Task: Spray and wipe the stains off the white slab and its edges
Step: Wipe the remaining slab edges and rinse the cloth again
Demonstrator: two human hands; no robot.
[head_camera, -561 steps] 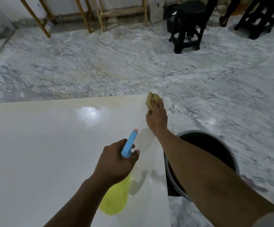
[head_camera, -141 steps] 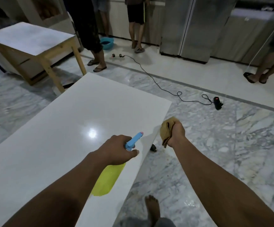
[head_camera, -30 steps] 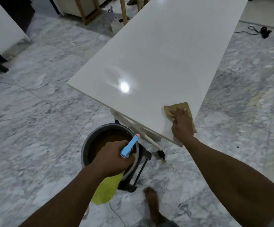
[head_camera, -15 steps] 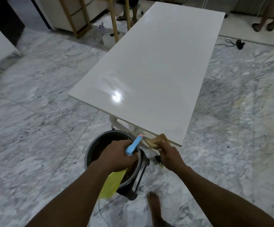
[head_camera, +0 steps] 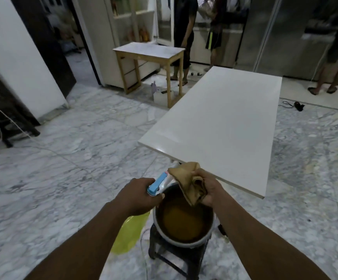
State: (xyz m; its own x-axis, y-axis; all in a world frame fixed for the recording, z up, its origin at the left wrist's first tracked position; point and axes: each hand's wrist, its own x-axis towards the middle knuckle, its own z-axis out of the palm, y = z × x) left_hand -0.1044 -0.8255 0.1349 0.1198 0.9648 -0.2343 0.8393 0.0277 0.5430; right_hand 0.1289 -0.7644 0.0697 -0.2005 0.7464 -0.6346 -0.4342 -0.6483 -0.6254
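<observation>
A grey marble floor (head_camera: 73, 158) fills a dim room, with people standing at the far side. The white slab (head_camera: 220, 126) sits raised above it, running from near centre to far right. Its top is glossy, with no stain I can make out. The edges are too thin here to judge. Just beside its near edge, the right hand (head_camera: 208, 190) grips a bunched tan cloth (head_camera: 190, 184) over a bucket (head_camera: 184, 244) of brown water on a dark stool (head_camera: 176, 257). The left hand (head_camera: 139, 196) is wrapped round the spray bottle (head_camera: 129, 233), left of the bucket. The top looks largely wiped. Rinsing seems next, with the edges perhaps left to do.
</observation>
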